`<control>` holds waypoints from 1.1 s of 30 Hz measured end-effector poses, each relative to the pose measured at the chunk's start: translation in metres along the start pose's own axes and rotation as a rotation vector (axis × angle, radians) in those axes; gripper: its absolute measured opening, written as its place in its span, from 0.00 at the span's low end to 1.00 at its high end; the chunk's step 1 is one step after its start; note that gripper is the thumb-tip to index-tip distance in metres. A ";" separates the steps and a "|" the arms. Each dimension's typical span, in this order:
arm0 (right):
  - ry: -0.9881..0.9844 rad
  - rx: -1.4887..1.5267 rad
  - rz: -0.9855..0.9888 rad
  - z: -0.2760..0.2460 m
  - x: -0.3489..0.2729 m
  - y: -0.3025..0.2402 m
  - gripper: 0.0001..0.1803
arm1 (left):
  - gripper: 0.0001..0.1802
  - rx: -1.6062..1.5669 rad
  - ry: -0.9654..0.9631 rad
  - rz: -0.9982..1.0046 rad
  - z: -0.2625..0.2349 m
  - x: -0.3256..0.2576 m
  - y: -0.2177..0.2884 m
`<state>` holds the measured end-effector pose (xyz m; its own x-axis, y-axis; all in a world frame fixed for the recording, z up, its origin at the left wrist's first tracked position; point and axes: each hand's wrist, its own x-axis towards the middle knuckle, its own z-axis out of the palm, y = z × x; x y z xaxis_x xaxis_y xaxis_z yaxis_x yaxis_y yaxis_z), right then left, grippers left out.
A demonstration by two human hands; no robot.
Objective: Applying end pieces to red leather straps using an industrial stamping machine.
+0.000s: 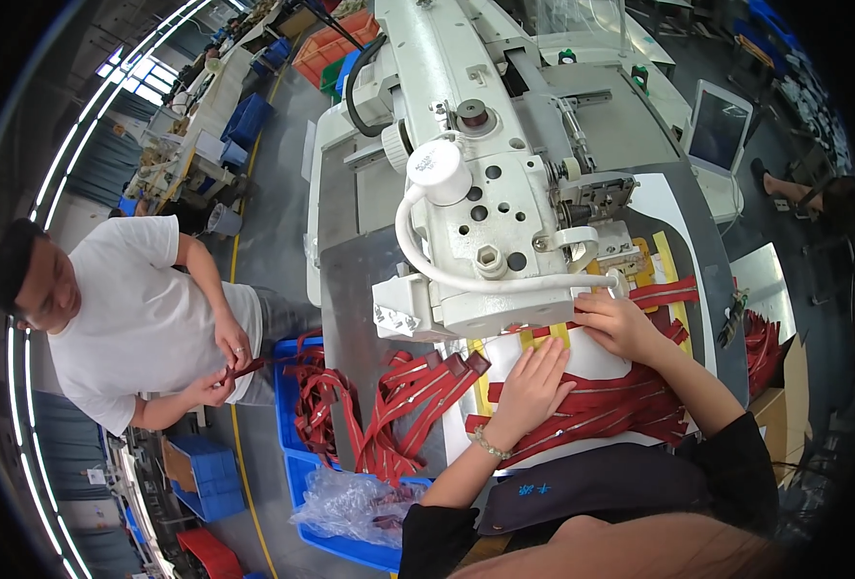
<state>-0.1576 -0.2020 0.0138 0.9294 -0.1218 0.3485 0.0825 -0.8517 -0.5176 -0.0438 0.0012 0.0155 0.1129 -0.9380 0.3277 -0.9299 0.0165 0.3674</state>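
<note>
Co-worker in white T-shirt point(128, 299) stands at left. Yellow line point(244, 482) runs along grey floor point(278, 174). Blue bin point(217, 490), cardboard inside, sits beside line; red crate point(213, 554) near lower edge. Orange crate point(329, 46) at top. White-framed monitor point(719, 127) at right, cardboard box point(786, 410) lower. Blue-grey curtain point(104, 174) hangs far left.

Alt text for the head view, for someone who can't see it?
The person's left hand and right hand work at the front of a white sewing machine, red zippers spread before them. At left, a white-shirted co-worker is beside a blue bin holding more.
</note>
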 end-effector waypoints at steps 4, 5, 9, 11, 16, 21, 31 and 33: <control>0.044 -0.104 -0.054 0.009 -0.007 0.005 0.15 | 0.29 0.038 -0.035 -0.049 0.006 -0.004 0.000; 0.072 -0.141 -0.077 0.011 -0.008 0.006 0.16 | 0.29 0.037 -0.036 -0.050 0.007 -0.005 0.000; 0.089 -0.174 -0.079 0.012 -0.010 0.005 0.17 | 0.29 0.044 -0.042 -0.072 0.009 -0.006 0.001; 0.076 -0.165 -0.051 0.010 -0.011 0.005 0.18 | 0.29 0.042 -0.043 -0.077 0.010 -0.006 0.002; 0.066 -0.153 -0.028 0.012 -0.012 0.006 0.18 | 0.29 0.027 -0.026 -0.101 0.009 -0.005 0.002; 0.094 -0.197 -0.037 0.013 -0.013 0.005 0.18 | 0.29 0.025 -0.027 -0.101 0.010 -0.005 0.002; 0.072 -0.201 -0.020 0.011 -0.013 0.004 0.19 | 0.29 0.014 -0.020 -0.103 0.008 -0.005 0.002; 0.073 -0.193 -0.019 0.011 -0.013 0.003 0.19 | 0.29 0.013 -0.019 -0.105 0.009 -0.005 0.002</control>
<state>-0.1653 -0.1976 -0.0013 0.8993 -0.1356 0.4157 0.0225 -0.9350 -0.3539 -0.0496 0.0033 0.0070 0.2036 -0.9407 0.2715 -0.9177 -0.0868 0.3876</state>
